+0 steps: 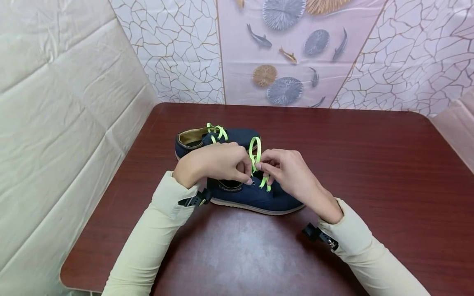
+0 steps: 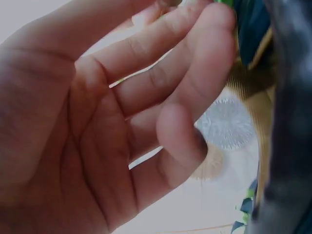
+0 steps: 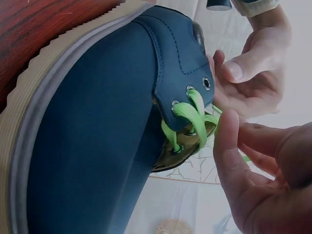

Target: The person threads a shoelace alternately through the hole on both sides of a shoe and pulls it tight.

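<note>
A navy shoe [image 1: 274, 199] with bright green laces stands side-on on the table, its toe to the right. My right hand [image 1: 286, 170] pinches the green shoelace [image 1: 255, 146], which rises in a loop above the shoe's opening. In the right wrist view, the lace crosses the lower eyelets, and an upper eyelet [image 3: 206, 83] has no lace in it. My left hand [image 1: 226, 162] is at the shoe's eyelet flap with bent fingers. Whether its fingertips pinch lace or only touch the flap is hidden. The left wrist view shows its curled fingers [image 2: 209, 63] near a bit of green.
Behind the near shoe stands a second navy shoe [image 1: 237, 135] with green laces, partly covered by my left hand. Both are on a dark red-brown table [image 1: 370, 164]. A patterned sheet [image 1: 177, 53] hangs behind it, and a pale cloth [image 1: 55, 123] covers the left side.
</note>
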Action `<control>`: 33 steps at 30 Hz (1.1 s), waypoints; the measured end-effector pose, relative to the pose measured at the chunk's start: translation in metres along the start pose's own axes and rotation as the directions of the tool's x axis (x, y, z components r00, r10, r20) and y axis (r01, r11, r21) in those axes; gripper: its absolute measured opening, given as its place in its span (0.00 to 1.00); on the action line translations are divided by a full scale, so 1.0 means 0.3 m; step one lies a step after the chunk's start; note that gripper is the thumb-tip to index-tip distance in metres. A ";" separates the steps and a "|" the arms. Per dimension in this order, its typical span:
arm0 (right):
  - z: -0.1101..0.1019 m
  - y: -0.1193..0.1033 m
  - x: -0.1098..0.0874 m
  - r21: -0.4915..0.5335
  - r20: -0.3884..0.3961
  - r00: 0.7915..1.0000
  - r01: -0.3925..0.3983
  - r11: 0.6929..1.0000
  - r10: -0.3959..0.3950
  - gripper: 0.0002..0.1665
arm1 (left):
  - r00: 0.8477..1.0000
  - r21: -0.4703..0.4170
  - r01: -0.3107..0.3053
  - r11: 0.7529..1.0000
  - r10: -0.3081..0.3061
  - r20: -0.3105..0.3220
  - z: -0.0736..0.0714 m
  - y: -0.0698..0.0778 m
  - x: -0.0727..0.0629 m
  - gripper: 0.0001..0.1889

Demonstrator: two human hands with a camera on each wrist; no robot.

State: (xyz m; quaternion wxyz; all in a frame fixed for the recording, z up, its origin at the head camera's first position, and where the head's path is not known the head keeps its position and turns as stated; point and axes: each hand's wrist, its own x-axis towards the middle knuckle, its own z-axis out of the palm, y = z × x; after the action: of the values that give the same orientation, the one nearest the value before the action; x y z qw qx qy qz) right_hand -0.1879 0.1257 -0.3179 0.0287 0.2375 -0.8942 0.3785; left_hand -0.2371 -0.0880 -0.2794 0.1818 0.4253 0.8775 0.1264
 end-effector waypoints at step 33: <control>0.010 0.048 0.013 0.140 0.331 0.941 -0.123 0.982 0.071 0.11 | 0.998 0.190 -0.018 0.982 0.030 -0.061 0.019 0.079 0.004 0.14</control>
State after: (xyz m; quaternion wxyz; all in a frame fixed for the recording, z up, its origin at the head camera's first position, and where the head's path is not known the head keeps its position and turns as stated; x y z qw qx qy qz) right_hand -0.1974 0.1308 -0.3288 -0.1566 0.2536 -0.8642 0.4053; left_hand -0.2189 -0.0724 -0.2759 0.1112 0.4469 0.8858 0.0578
